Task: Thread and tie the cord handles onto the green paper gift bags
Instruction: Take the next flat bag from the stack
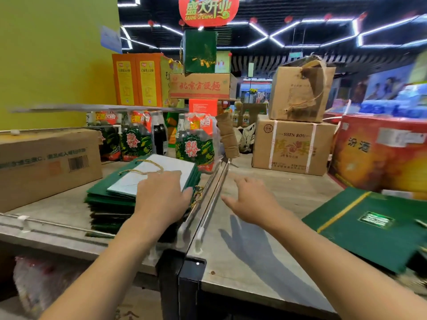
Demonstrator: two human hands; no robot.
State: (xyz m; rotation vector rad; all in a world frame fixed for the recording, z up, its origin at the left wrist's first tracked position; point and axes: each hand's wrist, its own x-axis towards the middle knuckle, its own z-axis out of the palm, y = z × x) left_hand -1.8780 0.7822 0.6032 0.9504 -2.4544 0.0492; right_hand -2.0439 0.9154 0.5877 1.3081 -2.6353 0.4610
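A stack of flat green paper gift bags [108, 199] lies on the left table. The top bag shows its pale inner side [159, 172] and carries a gold cord handle [144, 168]. My left hand [161, 197] rests flat on that top bag, fingers straight. My right hand [251, 199] hovers with spread fingers over the bare right table, holding nothing. Another flat green bag with a gold stripe [369, 227] lies at the right edge. More gold cord [197, 196] pokes out beside the stack.
A long cardboard box [46, 165] stands left of the stack. Bottle packs [196, 144] sit behind it. Stacked cartons [293, 144] and a red box [379, 153] stand at the back right. Metal rails [208, 199] mark the seam between the two tables [254, 262].
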